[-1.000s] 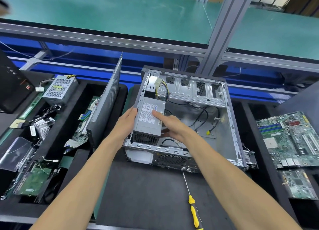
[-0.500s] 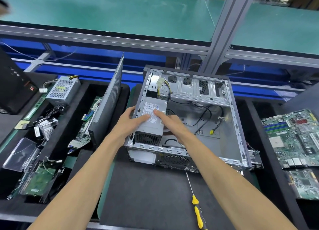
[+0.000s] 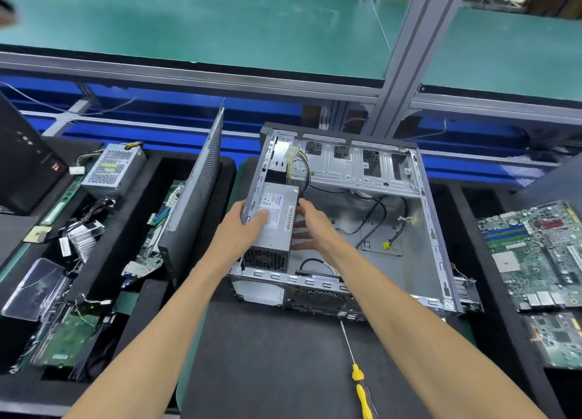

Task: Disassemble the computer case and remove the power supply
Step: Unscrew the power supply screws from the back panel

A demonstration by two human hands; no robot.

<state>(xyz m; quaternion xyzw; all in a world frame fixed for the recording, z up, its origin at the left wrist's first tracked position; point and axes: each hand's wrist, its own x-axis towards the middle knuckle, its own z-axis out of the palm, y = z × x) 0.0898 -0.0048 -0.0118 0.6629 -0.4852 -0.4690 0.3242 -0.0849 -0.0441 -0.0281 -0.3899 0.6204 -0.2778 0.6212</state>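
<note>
Screwdriver (image 3: 359,384) lies near, idle. Both hands on the power supply (image 3: 272,226) in the near-left corner of the open computer case (image 3: 434,245): left hand (image 3: 242,229) grips its left edge, right hand (image 3: 310,226) its right side. Extraction step; next is probably lift clear, minding cables (image 3: 299,170). Long axis near-far, vent end near.

The left side of the power supply (image 3: 272,226) is covered by the left hand (image 3: 237,229). The screwdriver (image 3: 359,377) handle is cut off by the bottom edge. The print on the supply's label cannot be read. The black case (image 3: 22,166) at the bench's left edge is only partly seen.
</note>
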